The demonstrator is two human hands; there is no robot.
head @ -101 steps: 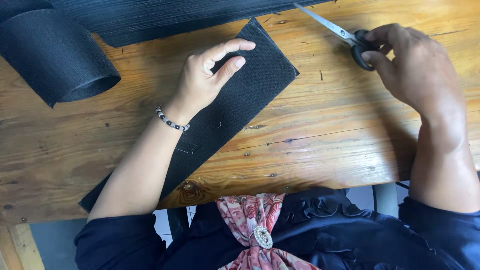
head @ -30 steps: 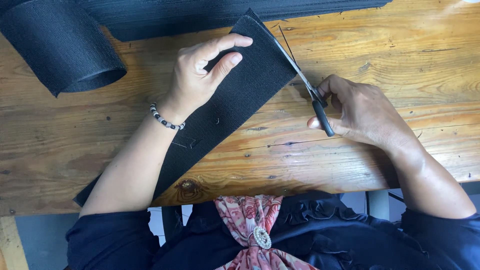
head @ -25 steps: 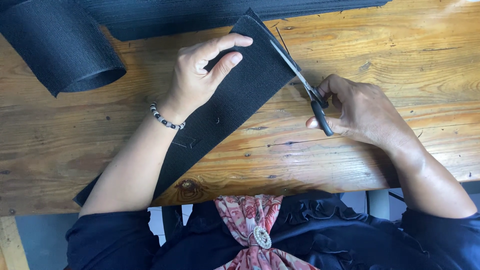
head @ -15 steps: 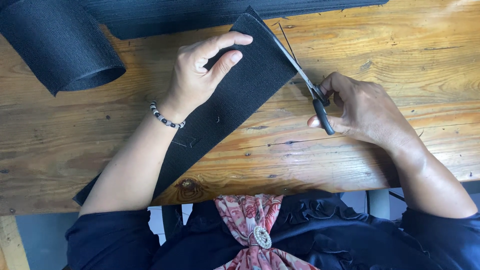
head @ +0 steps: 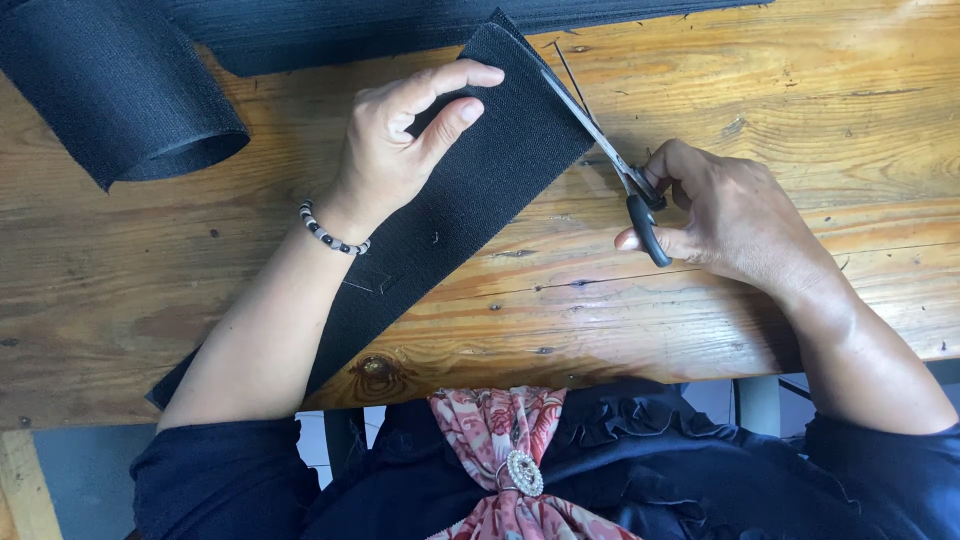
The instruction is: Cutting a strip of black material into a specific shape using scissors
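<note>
Trimming the strip edge

1. Locate the work. The black woven strip (head: 470, 200) lies diagonally on the wooden table (head: 800, 110), its far end near the centre of the far edge and its near end hanging over the table's near-left edge.

2. Hold down with the left hand (head: 400, 150). It lies flat on the far part of the strip, fingers loosely spread, index finger and thumb pointing right toward the cut line; it grips nothing. Press straight down so the fabric cannot creep, and keep the fingertips left of the blade path.

3. Cut with the right hand (head: 730, 220). It is clamped on the black handles of the scissors (head: 610, 155), whose blades run along the strip's right edge toward its far corner. The blades appear nearly together, though the angle makes this hard to confirm.

4. Keep the lower blade resting on the table and slide it forward instead of lifting it; this holds the cut line straight.

5. Use long strokes and stop short of full closure, so the tips do not nick the edge.

6. Take only a thin margin. A loose thread (head: 570, 75) stands off the edge just beyond the blades; cut it, do not pull it.

7. Keep the scissors clear of the black fabric roll (head: 120, 90) at far left and the dark fabric length (head: 400, 25) along the far edge.
</note>
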